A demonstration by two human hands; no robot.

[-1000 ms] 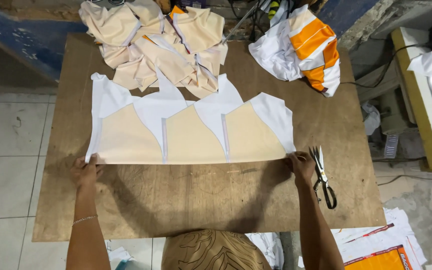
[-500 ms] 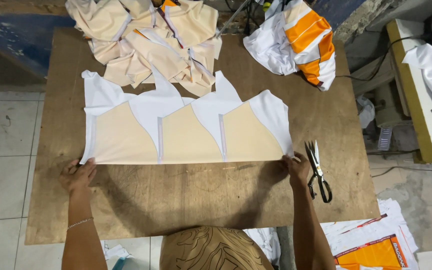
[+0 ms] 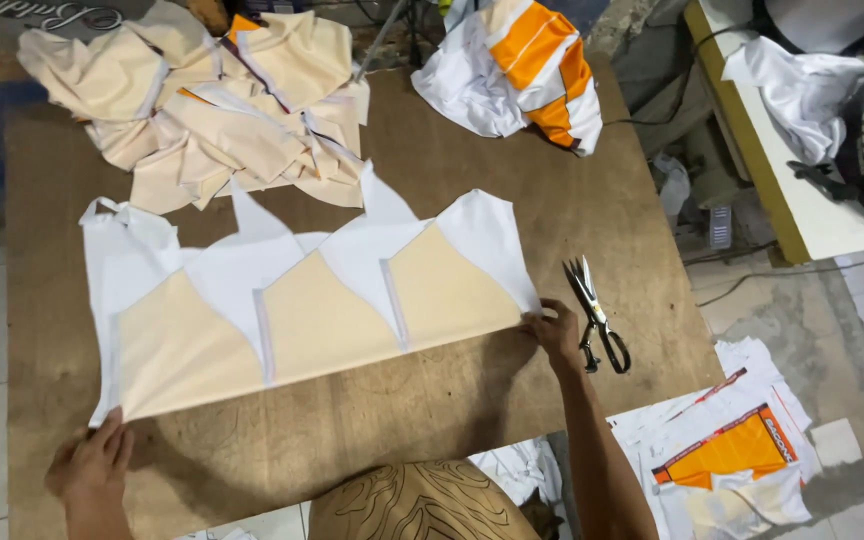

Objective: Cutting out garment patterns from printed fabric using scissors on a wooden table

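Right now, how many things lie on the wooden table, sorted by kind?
Cream and white panelled cloth, spread flat: 1
Heap of cream cloth pieces: 1
Orange and white garment: 1
Scissors: 1
Total: 4

Cream-and-white sewn panel (image 3: pixel 302 310) lies flat on the wooden counter (image 3: pixel 432 420). Left hand (image 3: pixel 92 465) pins its near-left corner, right hand (image 3: pixel 555 330) pins the near-right corner, fingers on the fabric edge. Scissors (image 3: pixel 597 318) lie just beside the right hand, untouched. Pile of cream fabric pieces (image 3: pixel 212 100) at the far-left of the counter, orange-and-white garment (image 3: pixel 522 65) at the far edge.
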